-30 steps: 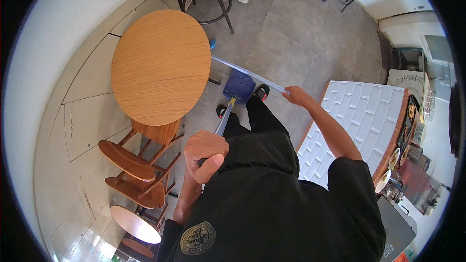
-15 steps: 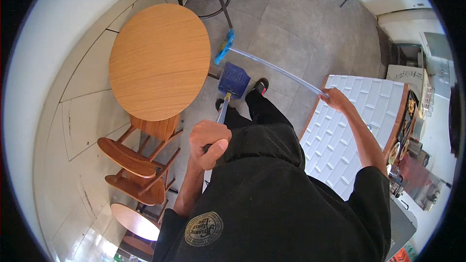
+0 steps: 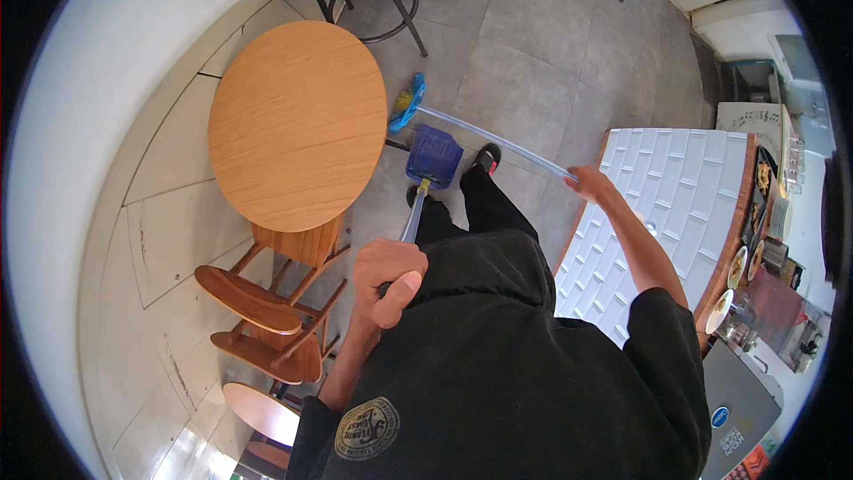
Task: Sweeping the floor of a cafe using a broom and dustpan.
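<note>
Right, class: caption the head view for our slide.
Left hand grips the dustpan handle, right hand the broom handle, beside a wooden table.

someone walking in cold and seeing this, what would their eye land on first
Probably the big round wooden table, left of centre, its pale top brighter than the grey floor. Next, likely the blue dustpan near the person's feet, its handle in the left hand, with the bright blue broom head just beyond. The right hand grips the broom's pole near the white-tiled counter.
</note>
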`<state>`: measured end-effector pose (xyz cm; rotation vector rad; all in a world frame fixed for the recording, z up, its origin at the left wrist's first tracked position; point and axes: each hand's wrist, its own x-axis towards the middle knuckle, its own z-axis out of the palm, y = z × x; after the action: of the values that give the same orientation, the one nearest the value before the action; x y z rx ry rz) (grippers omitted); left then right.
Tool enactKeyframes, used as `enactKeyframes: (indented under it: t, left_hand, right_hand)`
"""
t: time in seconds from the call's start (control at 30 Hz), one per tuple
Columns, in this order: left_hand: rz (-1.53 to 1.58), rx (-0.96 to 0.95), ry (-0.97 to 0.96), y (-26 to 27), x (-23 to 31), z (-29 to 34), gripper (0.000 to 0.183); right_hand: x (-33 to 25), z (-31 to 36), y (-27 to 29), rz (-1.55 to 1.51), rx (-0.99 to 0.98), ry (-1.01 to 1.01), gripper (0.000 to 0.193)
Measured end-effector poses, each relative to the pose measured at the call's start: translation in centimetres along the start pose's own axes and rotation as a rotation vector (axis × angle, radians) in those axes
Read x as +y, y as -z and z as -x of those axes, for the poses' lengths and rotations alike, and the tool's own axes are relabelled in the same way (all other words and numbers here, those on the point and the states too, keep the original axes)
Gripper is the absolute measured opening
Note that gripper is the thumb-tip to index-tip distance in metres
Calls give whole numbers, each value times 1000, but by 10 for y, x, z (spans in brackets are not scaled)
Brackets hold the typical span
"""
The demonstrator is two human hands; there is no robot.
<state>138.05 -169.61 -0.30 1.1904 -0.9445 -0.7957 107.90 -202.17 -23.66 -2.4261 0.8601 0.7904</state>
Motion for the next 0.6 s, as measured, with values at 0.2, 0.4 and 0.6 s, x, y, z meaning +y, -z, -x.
enactKeyframes:
  t: [0.2, 0.4, 0.6]
  left_hand:
    - [15, 11, -28, 15, -5, 16, 23]
    - [7, 21, -23, 20, -1, 22, 25]
    - [4, 0, 3, 22, 4, 30, 29]
  right_hand:
    - [-51, 95, 31, -397, -136, -290, 32]
    - [-89, 135, 9, -668, -6, -465, 37]
    - [-88, 98, -5, -740, 88, -389, 37]
